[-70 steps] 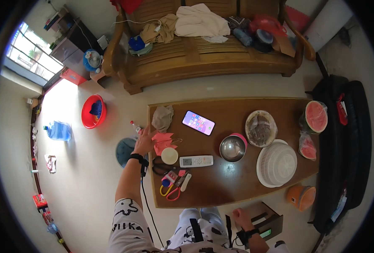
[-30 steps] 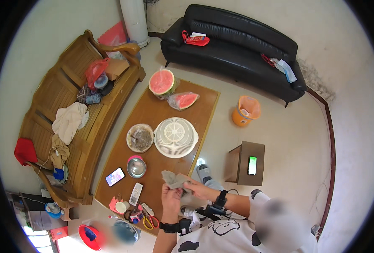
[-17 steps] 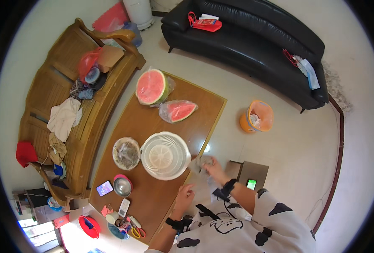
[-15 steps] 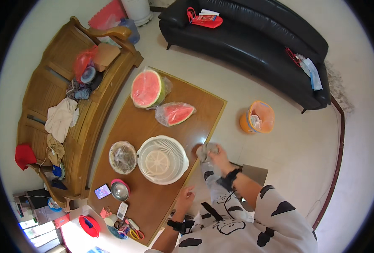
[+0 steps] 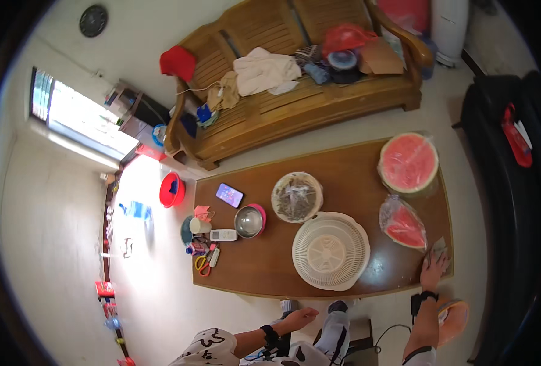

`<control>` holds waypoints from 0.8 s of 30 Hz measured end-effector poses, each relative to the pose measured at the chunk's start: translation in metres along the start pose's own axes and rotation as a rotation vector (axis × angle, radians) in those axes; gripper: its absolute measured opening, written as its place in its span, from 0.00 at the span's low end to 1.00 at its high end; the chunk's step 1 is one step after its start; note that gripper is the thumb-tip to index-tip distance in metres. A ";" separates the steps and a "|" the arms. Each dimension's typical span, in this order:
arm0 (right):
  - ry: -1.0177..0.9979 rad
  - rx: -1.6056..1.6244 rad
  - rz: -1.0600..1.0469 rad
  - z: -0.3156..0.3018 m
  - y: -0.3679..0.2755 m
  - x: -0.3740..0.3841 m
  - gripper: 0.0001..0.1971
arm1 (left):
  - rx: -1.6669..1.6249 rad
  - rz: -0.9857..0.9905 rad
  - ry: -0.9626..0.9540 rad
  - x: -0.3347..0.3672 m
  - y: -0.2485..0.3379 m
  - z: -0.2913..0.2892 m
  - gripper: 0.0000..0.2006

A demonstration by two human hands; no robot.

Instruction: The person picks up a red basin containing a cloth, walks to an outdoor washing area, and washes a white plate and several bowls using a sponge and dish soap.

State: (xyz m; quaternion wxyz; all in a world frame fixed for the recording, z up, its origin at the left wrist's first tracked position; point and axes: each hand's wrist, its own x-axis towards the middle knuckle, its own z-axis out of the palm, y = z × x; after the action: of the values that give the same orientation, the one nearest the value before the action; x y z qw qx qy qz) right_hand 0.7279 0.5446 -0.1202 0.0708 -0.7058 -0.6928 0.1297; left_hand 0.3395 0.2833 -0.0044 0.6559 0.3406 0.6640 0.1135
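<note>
At the right end of the wooden table [image 5: 258,268], my right hand [image 5: 432,272] presses down on a crumpled greyish cloth [image 5: 439,247] by the corner. Its fingers lie over the cloth and partly hide it. Just beyond is a wrapped watermelon wedge [image 5: 404,227], and farther back a wrapped watermelon half [image 5: 409,162], red side up. My left hand [image 5: 301,318] hangs in front of the table's near edge, fingers loosely bent, nothing in it. A white plastic colander [image 5: 331,251] stands on the table, with a film-covered round bowl [image 5: 296,197] behind it.
Toward the left end are a metal bowl [image 5: 249,222], a phone [image 5: 229,194], a white remote [image 5: 223,235], a paper cup [image 5: 200,226] and scissors [image 5: 204,266]. An orange bin [image 5: 453,323] stands below my right forearm. A wooden bench [image 5: 319,104] runs behind the table; a black sofa [image 5: 490,201] is at right.
The view has turned left toward the bench and window. My right hand, with the cloth, has gone from beyond the table's near edge onto its right corner. My left hand stays off the table.
</note>
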 end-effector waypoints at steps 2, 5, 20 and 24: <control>-0.040 0.055 -0.050 0.002 -0.022 -0.018 0.23 | 0.000 0.057 0.048 -0.003 -0.030 0.005 0.14; -0.037 0.131 -0.061 0.002 -0.035 -0.040 0.21 | 0.060 0.156 0.066 0.001 -0.037 0.011 0.14; -0.023 0.263 -0.134 0.046 -0.102 -0.118 0.20 | -0.079 0.158 0.296 -0.039 -0.168 -0.047 0.14; -0.023 0.189 -0.161 0.047 -0.121 -0.134 0.16 | -0.130 0.114 0.255 -0.057 -0.187 -0.051 0.14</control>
State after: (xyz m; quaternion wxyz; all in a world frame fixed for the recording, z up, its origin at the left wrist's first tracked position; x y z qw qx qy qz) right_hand 0.5976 0.4111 -0.1202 0.1394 -0.6366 -0.7326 0.1964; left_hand 0.2287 0.1256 -0.0654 0.5795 0.3175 0.7127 0.2355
